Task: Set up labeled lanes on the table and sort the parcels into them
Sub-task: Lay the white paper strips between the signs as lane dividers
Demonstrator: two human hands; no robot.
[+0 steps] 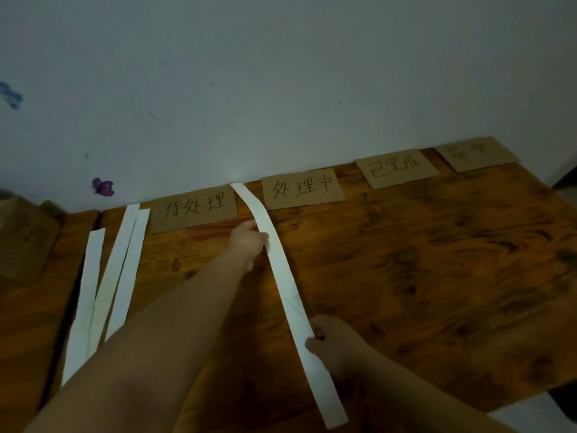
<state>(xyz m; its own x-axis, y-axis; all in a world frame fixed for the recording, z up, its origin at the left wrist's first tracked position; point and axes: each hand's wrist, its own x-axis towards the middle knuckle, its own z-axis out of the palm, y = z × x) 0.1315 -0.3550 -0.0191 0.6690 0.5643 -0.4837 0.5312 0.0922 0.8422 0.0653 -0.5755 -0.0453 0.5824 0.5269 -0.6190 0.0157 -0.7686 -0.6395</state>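
- Pale wall (281, 73), marked with a blue smear (11, 95) and a purple smear (103, 186), backs a brown wooden table (437, 276) that fills the lower frame. Lighting is dim.
- Four cardboard labels lie flat along the table's far edge, running from centre frame to upper right: first label (193, 214), second label (303, 189), third label (396, 168), fourth label (476, 153). All carry handwriting (the fourth is too blurred to read).
- Step in hand, by my judgement, is lane marking. You are laying a white strip (290, 295) as the divider between the first and second labels. Its far end sits between them at the wall line and its near end runs to bottom centre.
- Your left hand (249, 243), centre frame, has curled fingers pinching the strip's left edge high up. Your right hand (334, 342), lower centre, grips the right edge low down. The strip bows between them and is not yet straight.
- Three spare strips (129, 270) lie at the left of the frame, just beside the first label.
- The next move calls for drawing the strip taut, squaring it to the labels and pressing it flat. The two remaining gaps then need dividers.
- Containers: none identified. No parcels can be made out, and a blurred brown shape (22, 239) at the left edge cannot be told. I judge sorting not yet begun.
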